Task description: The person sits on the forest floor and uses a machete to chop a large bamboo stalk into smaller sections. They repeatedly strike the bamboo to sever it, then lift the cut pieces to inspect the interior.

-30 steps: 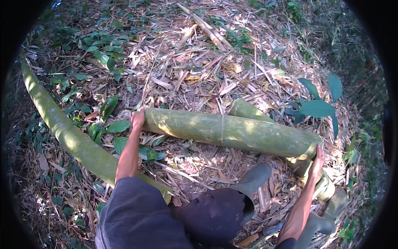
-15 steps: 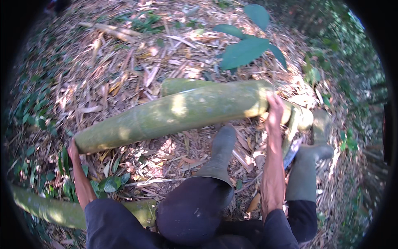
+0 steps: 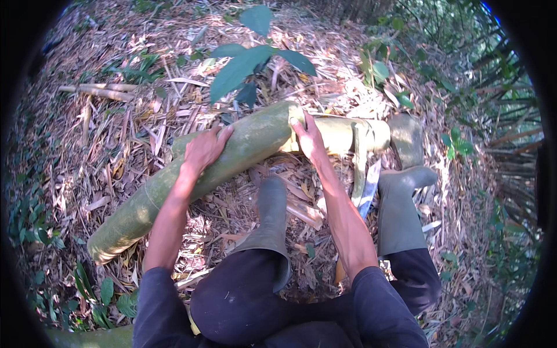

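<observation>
A thick green bamboo section [image 3: 154, 194] lies slanted in front of me, its left end low and near and its right end farther off. My left hand [image 3: 204, 149] grips it from above past the middle, thumb apart from the fingers. At the right end my right hand [image 3: 308, 138] holds the rim, thumb on the near side. This end rests over or against a second bamboo piece [image 3: 333, 133], paler at its right, which lies crosswise behind and is partly hidden. A long blade [image 3: 369, 188] leans beside a narrow green strip [image 3: 358, 165] near that piece.
My boots [image 3: 272, 200] stand among dry bamboo leaves; the right boot [image 3: 400, 206] is close to the blade. A broad-leaved plant [image 3: 246, 66] rises beyond the bamboo. Another green pole [image 3: 93, 337] shows at the lower left. Dense stems and foliage [image 3: 510, 145] border the right.
My left hand has moved from the section's left end to its upper part. That end has swung nearer and lower. My right hand stays at the right end; the view has shifted right.
</observation>
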The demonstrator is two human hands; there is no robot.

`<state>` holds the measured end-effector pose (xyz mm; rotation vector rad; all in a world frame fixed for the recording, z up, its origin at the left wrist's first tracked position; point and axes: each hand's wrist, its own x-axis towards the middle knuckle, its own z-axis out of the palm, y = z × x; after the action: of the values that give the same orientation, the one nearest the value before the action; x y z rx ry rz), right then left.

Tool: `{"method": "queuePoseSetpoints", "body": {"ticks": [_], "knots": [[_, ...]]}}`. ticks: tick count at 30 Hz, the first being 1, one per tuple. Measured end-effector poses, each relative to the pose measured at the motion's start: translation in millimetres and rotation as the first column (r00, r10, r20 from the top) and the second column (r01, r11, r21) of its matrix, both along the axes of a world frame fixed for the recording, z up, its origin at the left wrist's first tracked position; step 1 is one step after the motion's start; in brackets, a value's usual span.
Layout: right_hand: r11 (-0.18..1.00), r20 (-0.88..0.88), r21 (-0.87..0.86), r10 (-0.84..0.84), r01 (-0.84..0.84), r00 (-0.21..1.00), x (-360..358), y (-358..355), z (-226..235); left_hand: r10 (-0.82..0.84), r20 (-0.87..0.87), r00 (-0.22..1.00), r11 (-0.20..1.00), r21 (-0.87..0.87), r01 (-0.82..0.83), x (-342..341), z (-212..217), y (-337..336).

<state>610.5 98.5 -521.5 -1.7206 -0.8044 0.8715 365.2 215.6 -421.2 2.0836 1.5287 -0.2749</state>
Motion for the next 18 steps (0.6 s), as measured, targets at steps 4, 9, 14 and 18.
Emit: {"method": "queuePoseSetpoints", "body": {"ticks": [4, 9, 14, 18], "knots": [[0.978, 0.467, -0.111, -0.105, 0.176, 0.878, 31, -95, 34, -0.022, -0.073, 0.997, 0.998, -0.063, 0.018, 43, -15, 1], [0.769, 0.613, -0.46, -0.087, 0.444, 0.786, 29, -310, 42, -0.078, -0.042, 0.996, 0.995, -0.06, 0.076, 56, -4, -14], [0.501, 0.625, -0.689, 0.045, 0.523, 0.78, 17, -400, 56, -0.135, -0.018, 0.991, 0.983, -0.131, 0.131, 75, 7, -25], [0.479, 0.65, -0.671, 0.014, 0.566, 0.76, 26, -414, 69, -0.112, 0.016, 0.994, 0.986, -0.12, 0.113, 80, 0, -29]]}}
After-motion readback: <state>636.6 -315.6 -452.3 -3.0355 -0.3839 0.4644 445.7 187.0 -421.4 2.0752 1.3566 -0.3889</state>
